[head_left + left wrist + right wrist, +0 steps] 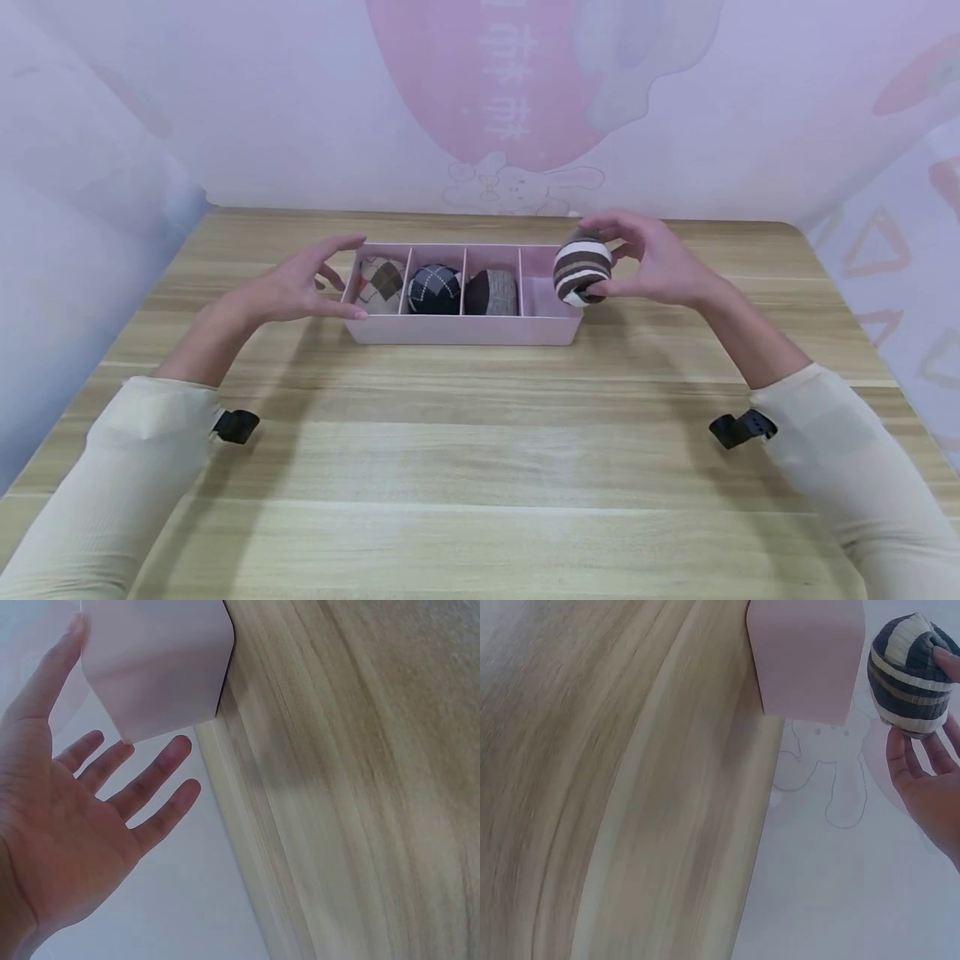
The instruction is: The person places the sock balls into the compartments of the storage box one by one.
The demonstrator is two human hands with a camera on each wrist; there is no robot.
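Observation:
A pink divided box (457, 330) stands on the wooden table. Its three left compartments hold rolled sock balls: an argyle beige one (380, 282), a dark argyle one (434, 289) and a brown-grey one (492, 292). The rightmost compartment (542, 287) has nothing in it. My right hand (647, 260) grips a brown and white striped sock ball (582, 267) just above the box's right end; the right wrist view shows that ball (910, 675) in my fingertips beside the box (806, 660). My left hand (300, 283) is open, fingers spread, at the box's left end, thumb near the box wall (154, 667).
The wooden table (480, 467) stretches wide in front of the box. A pale backdrop with a pink balloon and rabbit print (517, 187) rises behind the table's far edge. Black wrist straps (236, 426) sit at both cream sleeves.

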